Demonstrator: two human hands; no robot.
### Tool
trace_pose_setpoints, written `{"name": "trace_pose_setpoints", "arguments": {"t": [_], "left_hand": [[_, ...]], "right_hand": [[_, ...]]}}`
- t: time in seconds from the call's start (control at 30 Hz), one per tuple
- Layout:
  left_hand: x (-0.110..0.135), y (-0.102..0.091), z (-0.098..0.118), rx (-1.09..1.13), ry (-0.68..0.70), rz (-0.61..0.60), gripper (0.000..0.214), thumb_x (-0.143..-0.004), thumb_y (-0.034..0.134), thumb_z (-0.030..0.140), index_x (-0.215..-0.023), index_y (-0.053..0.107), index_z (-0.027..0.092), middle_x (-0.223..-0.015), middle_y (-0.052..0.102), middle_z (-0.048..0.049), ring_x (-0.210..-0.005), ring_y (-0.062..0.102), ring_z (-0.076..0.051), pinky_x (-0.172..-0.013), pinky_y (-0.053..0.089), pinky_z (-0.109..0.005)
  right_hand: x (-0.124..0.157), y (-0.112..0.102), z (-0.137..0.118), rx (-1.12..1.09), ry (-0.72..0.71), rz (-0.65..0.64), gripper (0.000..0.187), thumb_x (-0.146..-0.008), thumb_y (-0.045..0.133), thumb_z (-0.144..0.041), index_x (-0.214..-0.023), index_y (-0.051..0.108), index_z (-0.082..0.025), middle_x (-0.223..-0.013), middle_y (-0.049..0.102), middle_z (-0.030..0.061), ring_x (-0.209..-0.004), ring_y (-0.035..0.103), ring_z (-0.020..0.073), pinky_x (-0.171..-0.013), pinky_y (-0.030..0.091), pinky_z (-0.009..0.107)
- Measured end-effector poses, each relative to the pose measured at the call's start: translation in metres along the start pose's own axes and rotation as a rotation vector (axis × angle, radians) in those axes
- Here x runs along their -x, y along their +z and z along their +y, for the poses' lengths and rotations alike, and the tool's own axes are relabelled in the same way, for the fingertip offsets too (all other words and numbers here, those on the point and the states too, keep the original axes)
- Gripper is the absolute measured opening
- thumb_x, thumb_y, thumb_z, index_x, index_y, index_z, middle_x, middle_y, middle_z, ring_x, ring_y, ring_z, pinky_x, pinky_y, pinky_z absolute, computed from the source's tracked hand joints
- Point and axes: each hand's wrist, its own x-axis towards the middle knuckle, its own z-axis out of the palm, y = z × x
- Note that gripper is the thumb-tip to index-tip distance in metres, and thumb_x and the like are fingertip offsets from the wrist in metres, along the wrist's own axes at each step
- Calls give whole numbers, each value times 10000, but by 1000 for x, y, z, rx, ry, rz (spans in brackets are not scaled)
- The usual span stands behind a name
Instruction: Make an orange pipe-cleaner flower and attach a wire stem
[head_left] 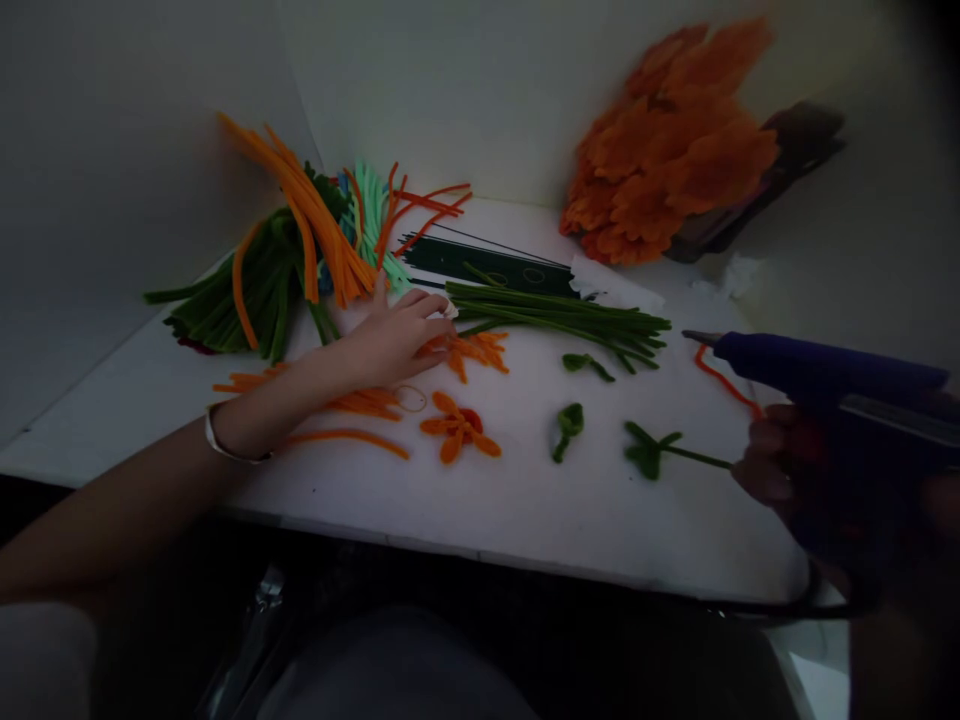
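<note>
My left hand [405, 335] reaches over the table with fingers apart and curved, its fingertips near orange pipe-cleaner petals [480, 352]. Something small and white shows at one fingertip. On the right, my right hand [776, 460] grips a dark blue glue gun [825, 365], nozzle pointing left; deep shadow hides part of that hand. A green stem with leaves [646, 455] runs to its fingers; I cannot tell if they hold it. Between the hands lie an orange pipe-cleaner flower [459, 428] and a small green twisted piece [570, 428].
Green pipe cleaners [562, 315] lie beside dark thin rods [487, 262]. Bundled orange [322, 235], dark green [255, 285] and mint pipe cleaners [369, 210] heap at left. Orange strips [360, 400] lie under my left forearm. An orange flower bunch [667, 150] stands back right. The white table's front edge [480, 550] is near me.
</note>
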Motion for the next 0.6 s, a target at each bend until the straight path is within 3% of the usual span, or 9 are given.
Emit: {"name": "trace_pose_setpoints", "arguments": {"t": [0.07, 0.2, 0.37, 0.5, 0.6], "left_hand": [[-4, 5, 0, 16, 2, 2, 168, -878, 552, 255, -1008, 647, 205, -1191, 578, -90, -1184, 490, -273, -1071, 292, -546], [-6, 11, 4, 88, -31, -21, 121, -873, 560, 276, -904, 643, 194, -1139, 576, -83, -1150, 492, -272, -1071, 248, -607], [-9, 17, 8, 173, -57, -62, 183, -853, 588, 350, -914, 631, 182, -1175, 550, -106, -1188, 455, -292, -1079, 137, -675], [-14, 20, 9, 265, -92, -103, 146, -824, 599, 326, -889, 629, 199, -1183, 537, -81, -1218, 436, -285, -1073, 62, -708], [-15, 15, 11, 338, -120, -132, 128, -812, 598, 309, -851, 619, 189, -1167, 531, -66, -1199, 449, -280, -1061, 75, -723]], "right_hand": [[-5, 0, -2, -139, 57, 10, 583, -386, 812, -648, -813, 694, -268, -788, 658, 99, -669, 590, 256, -393, 379, 289], [-4, 4, -3, -180, 235, 29, 395, -589, 761, -567, -838, 707, -265, -768, 653, 101, -557, 533, 198, -401, 384, 303], [6, 8, 0, -169, 93, -57, 499, -507, 807, -595, -889, 718, -287, -873, 649, 101, -628, 548, 208, -427, 412, 310], [16, 14, 5, -191, 60, -105, 436, -586, 787, -559, -889, 730, -250, -984, 633, 99, -836, 587, 243, -507, 466, 303], [23, 24, 7, -235, 77, -93, 417, -639, 760, -559, -944, 714, -278, -974, 638, 70, -806, 580, 206, -497, 461, 269]]}}
